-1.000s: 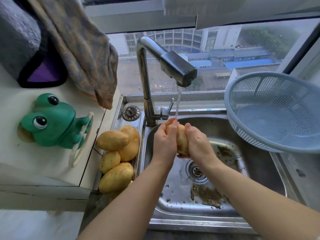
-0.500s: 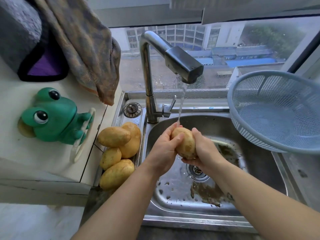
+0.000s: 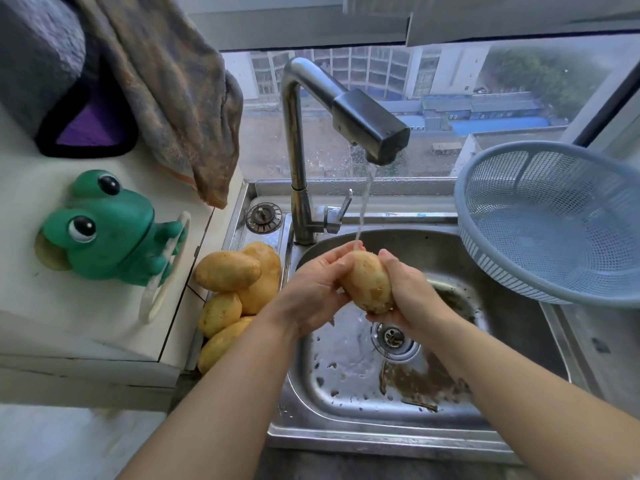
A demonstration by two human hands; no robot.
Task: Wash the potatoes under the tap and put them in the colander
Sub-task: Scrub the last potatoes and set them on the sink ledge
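First potato under the water, nothing in the colander yet.

You hold one potato [image 3: 367, 282] over the sink [image 3: 346, 379], right under the stream from the tap [image 3: 370, 126]; your left hand [image 3: 311, 289] and right hand [image 3: 408, 296] both curl their fingers round it. The colander [image 3: 554, 223] at the right looks empty, and a pile of potatoes [image 3: 235, 289] waits left of the sink, so most of the job lies ahead.

light: soft, fairly bright daylight from the window [image 3: 450, 98] | shadows: faint, soft-edged | glare: pale sheen on the wet sink [image 3: 332, 403], glints on the tap [image 3: 294, 109] | edges: wide-angle bending (straight lines bow outward) | focus: centre sharp, corners smeared
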